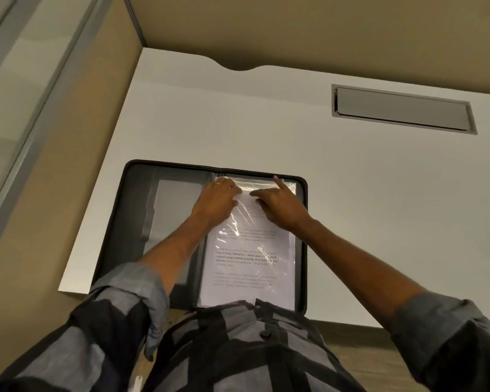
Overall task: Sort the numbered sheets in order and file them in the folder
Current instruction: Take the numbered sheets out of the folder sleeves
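The folder (130,210) lies open flat in the lower centre of the frame, with its near edge at the front edge of a white desk (351,207) and partly hidden by the person's body. Its right half holds a clear plastic sleeve (290,188) with a printed sheet (246,250) inside. Several blocks of text show through the glossy film, but no page number can be read. The left half is dark, with a grey pocket (178,202) in it.

Both hands are at the top of the sleeve, close together but not touching. The left hand (217,199), with a ring (229,188) on one finger, rests near the folder's spine. Its fingers are bent over the upper edge of the sheet, and I cannot tell whether they pinch it or only rest on it. The right hand (280,205) lies flat on the sleeve. Its index finger (279,183) is stretched out to the sleeve's upper right corner, its thumb is spread toward the left hand, and it grips nothing.

Both forearms are bare below the rolled cuffs of a grey and black checked shirt (238,349) that fills the bottom of the frame.

At the upper right, a grey rectangular hatch (402,108) is set into the desk. Tan partition walls (294,29) close off the desk at the top and left of the frame.
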`<state>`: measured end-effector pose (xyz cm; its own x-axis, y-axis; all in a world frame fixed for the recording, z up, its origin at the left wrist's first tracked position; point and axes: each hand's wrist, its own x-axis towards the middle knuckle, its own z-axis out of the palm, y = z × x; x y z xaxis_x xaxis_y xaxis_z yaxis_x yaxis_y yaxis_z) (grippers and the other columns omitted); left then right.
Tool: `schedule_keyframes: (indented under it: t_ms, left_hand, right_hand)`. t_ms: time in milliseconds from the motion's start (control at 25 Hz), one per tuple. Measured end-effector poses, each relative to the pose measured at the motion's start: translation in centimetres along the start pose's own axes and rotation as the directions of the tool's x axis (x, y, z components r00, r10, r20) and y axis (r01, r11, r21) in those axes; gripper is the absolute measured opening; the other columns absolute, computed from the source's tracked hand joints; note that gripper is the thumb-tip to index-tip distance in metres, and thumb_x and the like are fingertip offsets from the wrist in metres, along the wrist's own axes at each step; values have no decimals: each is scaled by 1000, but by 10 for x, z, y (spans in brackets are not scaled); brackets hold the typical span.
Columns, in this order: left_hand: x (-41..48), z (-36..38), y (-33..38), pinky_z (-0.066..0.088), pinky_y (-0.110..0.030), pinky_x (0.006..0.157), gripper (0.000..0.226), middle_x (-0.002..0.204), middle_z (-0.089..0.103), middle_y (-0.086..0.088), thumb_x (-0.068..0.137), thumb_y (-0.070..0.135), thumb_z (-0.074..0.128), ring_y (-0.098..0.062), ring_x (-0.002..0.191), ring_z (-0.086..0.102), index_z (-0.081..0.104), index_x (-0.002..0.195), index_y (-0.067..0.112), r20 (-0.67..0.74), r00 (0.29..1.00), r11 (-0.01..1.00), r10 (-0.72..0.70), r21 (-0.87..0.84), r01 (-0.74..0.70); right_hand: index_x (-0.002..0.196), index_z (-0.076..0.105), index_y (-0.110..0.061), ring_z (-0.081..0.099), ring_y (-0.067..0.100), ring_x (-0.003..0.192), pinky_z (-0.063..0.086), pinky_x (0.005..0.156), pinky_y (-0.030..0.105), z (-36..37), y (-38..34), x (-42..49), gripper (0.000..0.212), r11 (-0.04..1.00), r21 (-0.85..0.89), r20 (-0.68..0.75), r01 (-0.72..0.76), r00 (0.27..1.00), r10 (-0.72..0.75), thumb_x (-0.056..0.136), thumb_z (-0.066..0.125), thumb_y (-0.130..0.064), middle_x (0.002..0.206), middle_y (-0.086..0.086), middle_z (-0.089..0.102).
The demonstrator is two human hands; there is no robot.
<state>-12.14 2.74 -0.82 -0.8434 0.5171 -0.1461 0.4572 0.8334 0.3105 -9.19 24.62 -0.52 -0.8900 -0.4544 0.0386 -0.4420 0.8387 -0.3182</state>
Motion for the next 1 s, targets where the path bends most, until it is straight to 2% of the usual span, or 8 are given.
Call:
schedule_keyframes:
  t_ms: [120, 240, 440, 560, 720, 800, 880, 1000]
  left_hand:
    - [8, -4, -2, 44, -41, 100, 28, 130, 64, -7, 98, 25, 62, -26, 126, 54, 69, 124, 16, -41, 999, 1000, -6, -14, 5]
    - [9, -4, -2, 52, -42, 90, 21, 122, 67, -7, 99, 23, 61, -27, 115, 59, 72, 114, 14, -86, 996, 998, -22, -56, 18]
    - [-10, 8, -4, 58, -44, 86, 19, 123, 66, -8, 101, 18, 58, -25, 114, 61, 68, 116, 12, -262, 959, 963, -104, -267, 31]
    - [-30, 21, 0, 35, -37, 115, 51, 162, 36, -5, 105, 34, 53, -22, 148, 36, 42, 152, 19, -148, 967, 921, -208, -362, 143]
    - [-77, 48, 15, 4, -41, 127, 70, 172, -1, 2, 107, 48, 39, -16, 158, -4, 10, 164, 20, -68, 972, 903, -223, -391, 180]
    - [-103, 59, 22, -4, -42, 127, 72, 171, -9, 2, 108, 49, 34, -16, 157, -12, 1, 164, 20, -29, 981, 919, -191, -356, 168]
    - [-122, 69, 23, -8, -41, 127, 72, 171, -13, 1, 108, 47, 34, -18, 157, -14, -5, 163, 20, 3, 990, 943, -141, -302, 136]
    - [-136, 76, 16, -6, -42, 128, 70, 171, -9, 1, 109, 41, 36, -18, 158, -9, -2, 163, 18, 15, 1000, 966, 10, -257, -6]
  right_hand:
    - [126, 68, -12, 68, 27, 105, 48, 103, 40, -18, 7, 41, 36, 988, 114, 63, -104, 993, 97, 95, 57, 2, 115, 9, 74]
    - [120, 68, -12, 65, 25, 108, 48, 85, 29, -28, 14, 79, 39, 968, 133, 350, -212, 924, 155, 92, 52, 10, 117, 7, 71]
    - [114, 69, -10, 64, 27, 110, 54, 90, 33, -23, 12, 110, 20, 978, -21, 641, -209, 748, 173, 95, 65, -6, 119, 7, 68]
    - [107, 67, -9, 71, 27, 93, 60, 74, 30, -26, 10, 117, 20, 934, 20, 717, -357, 656, 236, 94, 73, -22, 107, 8, 67]
    - [91, 64, -9, 60, 23, 72, 50, 70, 31, -32, 17, 123, 17, 943, -123, 692, -310, 654, 305, 100, 51, -13, 82, 7, 66]
    - [82, 64, -8, 55, 23, 71, 42, 63, 28, -33, 21, 126, 21, 937, -117, 705, -329, 637, 312, 98, 58, -21, 77, 7, 66]
    - [92, 71, -3, 57, 19, 74, 47, 70, 28, -32, 25, 127, 40, 935, -71, 775, -348, 571, 271, 89, 75, -42, 84, 9, 70]
    - [105, 77, -14, 62, 18, 84, 52, 74, 28, -29, 22, 123, 42, 931, -64, 815, -358, 520, 256, 75, 88, -42, 101, 7, 75]
